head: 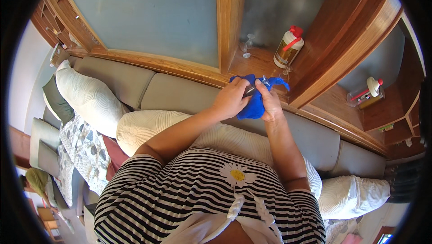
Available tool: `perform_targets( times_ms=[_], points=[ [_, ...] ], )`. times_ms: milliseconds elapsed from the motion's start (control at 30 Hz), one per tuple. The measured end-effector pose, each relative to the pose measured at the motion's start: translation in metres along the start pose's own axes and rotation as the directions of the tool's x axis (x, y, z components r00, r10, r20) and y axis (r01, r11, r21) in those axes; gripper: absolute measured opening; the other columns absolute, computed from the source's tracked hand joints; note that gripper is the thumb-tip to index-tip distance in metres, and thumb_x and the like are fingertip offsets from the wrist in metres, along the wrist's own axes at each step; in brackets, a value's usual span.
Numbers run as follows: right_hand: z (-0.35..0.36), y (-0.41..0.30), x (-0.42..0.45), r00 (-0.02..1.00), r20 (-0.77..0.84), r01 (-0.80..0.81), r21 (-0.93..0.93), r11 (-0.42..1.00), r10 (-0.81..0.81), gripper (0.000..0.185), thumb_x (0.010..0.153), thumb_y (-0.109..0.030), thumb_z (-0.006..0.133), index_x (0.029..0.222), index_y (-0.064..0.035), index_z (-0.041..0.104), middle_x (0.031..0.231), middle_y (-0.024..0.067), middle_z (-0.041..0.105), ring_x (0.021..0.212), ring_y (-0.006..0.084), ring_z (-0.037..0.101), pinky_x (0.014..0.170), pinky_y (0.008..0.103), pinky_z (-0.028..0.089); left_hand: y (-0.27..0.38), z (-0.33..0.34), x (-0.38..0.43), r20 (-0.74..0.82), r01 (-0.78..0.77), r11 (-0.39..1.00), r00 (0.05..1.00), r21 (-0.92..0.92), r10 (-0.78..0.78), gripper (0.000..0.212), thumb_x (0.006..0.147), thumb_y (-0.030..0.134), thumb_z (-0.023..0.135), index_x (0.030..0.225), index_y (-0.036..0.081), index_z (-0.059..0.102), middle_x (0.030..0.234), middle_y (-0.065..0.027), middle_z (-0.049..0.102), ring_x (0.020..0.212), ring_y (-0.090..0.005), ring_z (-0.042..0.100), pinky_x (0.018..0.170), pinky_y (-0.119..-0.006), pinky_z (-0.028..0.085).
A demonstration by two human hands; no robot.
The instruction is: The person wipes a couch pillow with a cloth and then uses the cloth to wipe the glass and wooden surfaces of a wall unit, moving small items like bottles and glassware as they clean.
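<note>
My left hand (233, 99) and my right hand (270, 100) meet around a blue cloth (253, 107) and a small clear glass (265, 81) wrapped partly in it. My left fingers press on the glass from the left. My right thumb lies over the glass and the cloth, and a loose end of the cloth sticks out to the right. Just beyond my hands, small stemmed glasses (246, 55) stand on a wooden shelf, beside a white and gold bottle (288, 50) with a red cap. Another small glass (287, 69) is close to the bottle's base.
A wooden cabinet frame (231, 18) rises behind a sofa backrest (182, 90). White-covered cushions (148, 126) lie along the sofa. At right, a clear container (364, 95) with a white lid stands in another compartment. Another person (38, 183) is at the far lower left.
</note>
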State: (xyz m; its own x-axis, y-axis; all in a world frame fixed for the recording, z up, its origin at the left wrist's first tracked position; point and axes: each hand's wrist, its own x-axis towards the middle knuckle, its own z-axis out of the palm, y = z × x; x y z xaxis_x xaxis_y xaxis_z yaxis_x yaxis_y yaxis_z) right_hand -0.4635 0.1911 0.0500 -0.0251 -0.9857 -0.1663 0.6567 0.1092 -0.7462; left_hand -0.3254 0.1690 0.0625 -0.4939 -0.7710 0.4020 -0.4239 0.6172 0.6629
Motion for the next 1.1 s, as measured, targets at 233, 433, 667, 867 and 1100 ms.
perform_targets(
  times_ms=[233, 433, 667, 867, 1100],
  points=[
    [-0.004, -0.003, 0.003, 0.997, 0.028, -0.073, 0.132, 0.989, 0.070, 0.030, 0.079, -0.023, 0.062, 0.101, -0.0047, 0.053, 0.093, 0.0089, 0.059, 0.081, 0.0192, 0.058, 0.072, 0.0322, 0.050, 0.002, 0.003, 0.006, -0.032, 0.030, 0.958, 0.999, -0.286, -0.041, 0.020, 0.073, 0.008, 0.064, 0.088, 0.003, 0.052, 0.081, -0.0090, 0.055, 0.074, -0.0195, 0.056, 0.068, -0.029, 0.044],
    [-0.002, -0.003, -0.009, 0.997, -0.038, -0.063, 0.010, 0.998, 0.063, 0.028, 0.078, -0.016, 0.062, 0.102, -0.0052, 0.053, 0.093, 0.0074, 0.058, 0.082, 0.0186, 0.058, 0.071, 0.0318, 0.050, 0.001, -0.006, 0.008, -0.076, -0.151, 0.988, 0.986, -0.014, 0.150, 0.019, 0.074, 0.011, 0.065, 0.087, 0.004, 0.052, 0.080, -0.0061, 0.052, 0.069, -0.0148, 0.052, 0.062, -0.026, 0.043],
    [-0.003, 0.008, -0.018, 0.981, 0.191, 0.066, -0.509, 0.858, 0.038, 0.031, 0.072, -0.004, 0.061, 0.102, -0.0007, 0.053, 0.090, 0.0066, 0.059, 0.077, 0.0147, 0.057, 0.070, 0.0287, 0.048, -0.005, -0.027, 0.027, 0.259, -0.100, 0.977, 0.955, -0.186, 0.147, 0.031, 0.074, 0.022, 0.066, 0.099, 0.005, 0.058, 0.081, -0.0029, 0.053, 0.067, -0.0104, 0.050, 0.061, -0.024, 0.043],
    [-0.010, 0.013, -0.022, 0.963, 0.201, 0.019, -0.711, 0.703, 0.177, 0.029, 0.075, -0.010, 0.062, 0.102, -0.0014, 0.054, 0.089, 0.0033, 0.059, 0.079, 0.0122, 0.055, 0.074, 0.0271, 0.046, -0.016, -0.021, 0.001, 0.384, 0.241, 0.878, 0.920, -0.413, -0.072, 0.027, 0.076, 0.012, 0.064, 0.100, 0.001, 0.058, 0.089, -0.0043, 0.061, 0.074, -0.0086, 0.052, 0.067, -0.022, 0.043],
    [-0.016, 0.017, -0.019, 0.992, -0.073, -0.116, -0.163, 0.980, 0.105, 0.031, 0.082, -0.019, 0.060, 0.105, -0.0018, 0.050, 0.090, 0.0056, 0.059, 0.077, 0.0142, 0.057, 0.070, 0.0301, 0.049, -0.015, -0.015, -0.007, 0.003, 0.078, 0.836, 0.996, -0.544, -0.091, 0.037, 0.071, 0.002, 0.063, 0.105, 0.006, 0.051, 0.080, -0.0042, 0.061, 0.071, -0.0110, 0.056, 0.065, -0.026, 0.047]
  ],
)
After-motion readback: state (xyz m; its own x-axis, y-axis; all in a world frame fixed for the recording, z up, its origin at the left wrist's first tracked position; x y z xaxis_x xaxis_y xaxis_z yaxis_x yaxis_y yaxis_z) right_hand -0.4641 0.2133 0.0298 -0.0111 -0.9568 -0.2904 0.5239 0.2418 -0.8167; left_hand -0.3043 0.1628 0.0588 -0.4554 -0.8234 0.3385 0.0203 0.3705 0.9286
